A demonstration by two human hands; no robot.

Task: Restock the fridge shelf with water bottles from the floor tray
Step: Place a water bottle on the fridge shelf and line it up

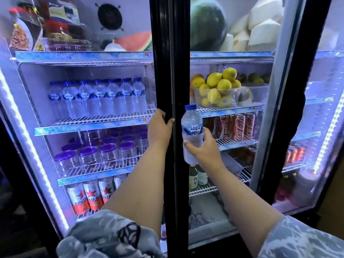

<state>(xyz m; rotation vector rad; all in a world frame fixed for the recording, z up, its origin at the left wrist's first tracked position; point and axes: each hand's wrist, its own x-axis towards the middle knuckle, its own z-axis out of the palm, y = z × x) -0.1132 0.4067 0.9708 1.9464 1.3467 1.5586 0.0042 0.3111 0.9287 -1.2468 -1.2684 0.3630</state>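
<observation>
The right grip (202, 148) is closed round a water bottle (191, 133), which is held upright in front of the black centre frame (173, 71) of a two-door display fridge; the thumb is laid across the lower body of the bottle and the fingers are wrapped behind it, just under the blue label. The left grip (160, 128) is curled round the dark door handle (169, 116) at the inner edge of the left glass door (83, 112) — the thumb is hooked over the handle's right side.

Behind the left door, a row of matching bottles (96, 97) is seen standing on a white wire shelf (104, 120), with bare wire left in front of them and to their right. On the shelf below, purple-lidded jars (96, 153) are stored, and red-and-white cans (89, 196) lower still.

On the right side, a clear tub of lemons (216, 90) is set above a row of red cola cans (240, 127) — the right door (290, 108) is swung open.
</observation>
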